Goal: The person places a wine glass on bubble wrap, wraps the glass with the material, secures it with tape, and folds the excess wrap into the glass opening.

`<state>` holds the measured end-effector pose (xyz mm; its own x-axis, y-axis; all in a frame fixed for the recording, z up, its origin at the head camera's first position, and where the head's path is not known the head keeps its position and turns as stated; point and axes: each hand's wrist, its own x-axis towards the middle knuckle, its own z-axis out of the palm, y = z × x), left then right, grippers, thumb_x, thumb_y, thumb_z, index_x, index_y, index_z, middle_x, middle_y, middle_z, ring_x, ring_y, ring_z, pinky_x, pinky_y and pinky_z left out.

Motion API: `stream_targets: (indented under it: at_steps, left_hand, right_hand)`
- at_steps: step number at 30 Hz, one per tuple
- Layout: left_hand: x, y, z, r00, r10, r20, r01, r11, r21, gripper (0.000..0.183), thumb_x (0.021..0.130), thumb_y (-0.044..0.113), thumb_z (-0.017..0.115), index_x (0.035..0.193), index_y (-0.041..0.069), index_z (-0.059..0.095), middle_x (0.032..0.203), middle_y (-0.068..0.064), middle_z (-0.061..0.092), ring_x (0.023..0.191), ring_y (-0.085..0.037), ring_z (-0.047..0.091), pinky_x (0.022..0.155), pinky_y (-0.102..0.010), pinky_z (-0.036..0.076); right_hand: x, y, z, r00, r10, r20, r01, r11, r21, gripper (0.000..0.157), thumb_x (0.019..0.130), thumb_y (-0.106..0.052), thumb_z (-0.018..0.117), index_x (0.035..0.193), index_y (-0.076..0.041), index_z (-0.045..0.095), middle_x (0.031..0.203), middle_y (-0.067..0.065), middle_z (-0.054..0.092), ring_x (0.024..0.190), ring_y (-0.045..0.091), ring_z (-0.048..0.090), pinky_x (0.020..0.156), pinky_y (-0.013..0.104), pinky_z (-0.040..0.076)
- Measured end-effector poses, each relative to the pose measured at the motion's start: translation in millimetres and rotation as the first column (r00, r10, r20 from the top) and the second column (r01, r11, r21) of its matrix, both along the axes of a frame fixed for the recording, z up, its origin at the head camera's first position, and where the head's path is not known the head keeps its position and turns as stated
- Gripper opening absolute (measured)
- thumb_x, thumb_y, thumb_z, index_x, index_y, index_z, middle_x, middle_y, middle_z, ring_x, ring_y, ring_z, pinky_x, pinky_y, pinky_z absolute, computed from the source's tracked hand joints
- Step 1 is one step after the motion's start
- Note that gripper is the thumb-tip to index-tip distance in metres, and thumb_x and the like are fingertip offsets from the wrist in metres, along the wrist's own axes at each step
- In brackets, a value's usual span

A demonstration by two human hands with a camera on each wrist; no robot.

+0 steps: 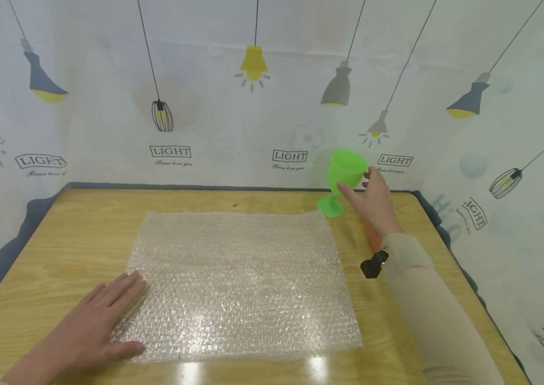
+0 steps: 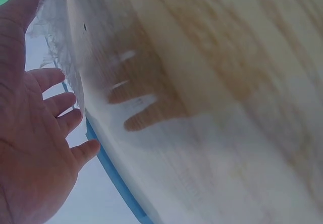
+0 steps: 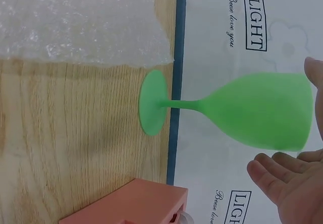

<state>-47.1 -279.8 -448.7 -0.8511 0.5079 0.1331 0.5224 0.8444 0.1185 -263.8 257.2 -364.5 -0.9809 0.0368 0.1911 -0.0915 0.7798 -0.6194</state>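
A green plastic goblet [image 1: 345, 170] stands upright at the far right of the table, its round foot close to the corner of a sheet of bubble wrap [image 1: 243, 283]. My right hand [image 1: 376, 202] is beside the cup, thumb and fingers spread on either side of it. In the right wrist view the fingers [image 3: 272, 176] show a gap from the goblet's bowl [image 3: 262, 110], while the thumb [image 3: 314, 71] is right at the rim. The bubble wrap lies flat, and my left hand [image 1: 91, 326] rests with straight fingers at its left edge.
An orange plastic object [image 3: 133, 204] with a clear round part sits on the wooden table [image 1: 51, 251], partly hidden under my right wrist. Behind the table hangs a pale cloth [image 1: 214, 107] printed with lamps. A dark blue border runs along the table's edges.
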Motion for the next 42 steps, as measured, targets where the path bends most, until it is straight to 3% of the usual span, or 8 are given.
stream_targets:
  at_steps: [6, 10, 18, 27, 37, 42]
  left_hand:
    - [-1.8, -2.3, -2.9, 0.999, -0.022, -0.036, 0.022, 1.0, 0.009, 0.098, 0.078, 0.069, 0.064, 0.15, 0.01, 0.035, 0.155, -0.015, 0.032, 0.147, -0.021, 0.02, 0.117, -0.022, -0.011]
    - [-1.7, -1.5, -3.7, 1.0, -0.005, -0.007, 0.005, 1.0, 0.005, 0.099, 0.077, 0.071, 0.063, 0.151, 0.011, 0.035, 0.156, -0.015, 0.031, 0.146, -0.025, 0.023, 0.117, -0.023, -0.012]
    - [-3.8, 1.9, -6.5, 1.0, 0.008, 0.021, -0.009, 1.0, 0.009, 0.103, 0.075, 0.074, 0.061, 0.151, 0.01, 0.034, 0.156, -0.015, 0.03, 0.144, -0.031, 0.026, 0.116, -0.021, -0.014]
    - [-4.8, -1.2, -9.2, 1.0, -0.006, -0.002, 0.006, 1.0, 0.014, 0.103, 0.074, 0.074, 0.062, 0.151, 0.012, 0.035, 0.156, -0.013, 0.03, 0.147, -0.022, 0.019, 0.117, -0.022, -0.013]
    - [1.8, -0.2, -5.0, 0.996, 0.03, 0.088, -0.029, 0.999, -0.018, 0.1, 0.077, 0.076, 0.056, 0.152, 0.014, 0.031, 0.158, -0.012, 0.027, 0.145, -0.026, 0.023, 0.114, -0.018, -0.015]
    - [-1.6, -0.3, -4.4, 0.997, 0.021, 0.068, -0.019, 0.999, -0.031, 0.1, 0.077, 0.076, 0.056, 0.152, 0.013, 0.033, 0.157, -0.012, 0.029, 0.144, -0.027, 0.026, 0.115, -0.019, -0.015]
  right_hand:
    - [-5.6, -4.2, 1.3, 0.999, -0.037, -0.014, 0.037, 0.999, 0.007, 0.094, 0.087, -0.057, 0.062, 0.144, 0.007, 0.024, 0.138, 0.03, 0.041, 0.126, 0.043, 0.043, 0.101, 0.055, 0.043]
    - [-10.8, -7.5, 0.5, 0.998, -0.061, -0.001, 0.061, 0.998, -0.014, 0.09, 0.086, -0.055, 0.065, 0.141, 0.006, 0.029, 0.137, 0.027, 0.043, 0.128, 0.041, 0.043, 0.104, 0.054, 0.04]
    - [-20.6, -10.6, -1.0, 0.991, -0.126, 0.051, 0.129, 0.99, -0.055, 0.097, 0.084, -0.056, 0.066, 0.144, 0.006, 0.023, 0.132, 0.025, 0.045, 0.123, 0.038, 0.046, 0.103, 0.052, 0.042]
    - [-27.9, -12.9, -5.0, 0.985, -0.155, 0.082, 0.166, 0.973, -0.159, 0.097, 0.082, -0.054, 0.07, 0.146, 0.001, 0.023, 0.134, 0.02, 0.046, 0.121, 0.035, 0.048, 0.103, 0.05, 0.043]
    - [-26.6, -14.9, -4.2, 0.984, -0.165, 0.072, 0.175, 0.97, -0.166, 0.093, 0.083, -0.047, 0.073, 0.146, 0.0, 0.023, 0.136, 0.02, 0.046, 0.124, 0.035, 0.047, 0.105, 0.049, 0.041]
    - [-27.2, -12.8, 1.7, 0.988, -0.154, 0.003, 0.152, 0.974, -0.166, 0.09, 0.083, -0.049, 0.073, 0.144, -0.002, 0.027, 0.137, 0.019, 0.046, 0.125, 0.034, 0.046, 0.106, 0.048, 0.04]
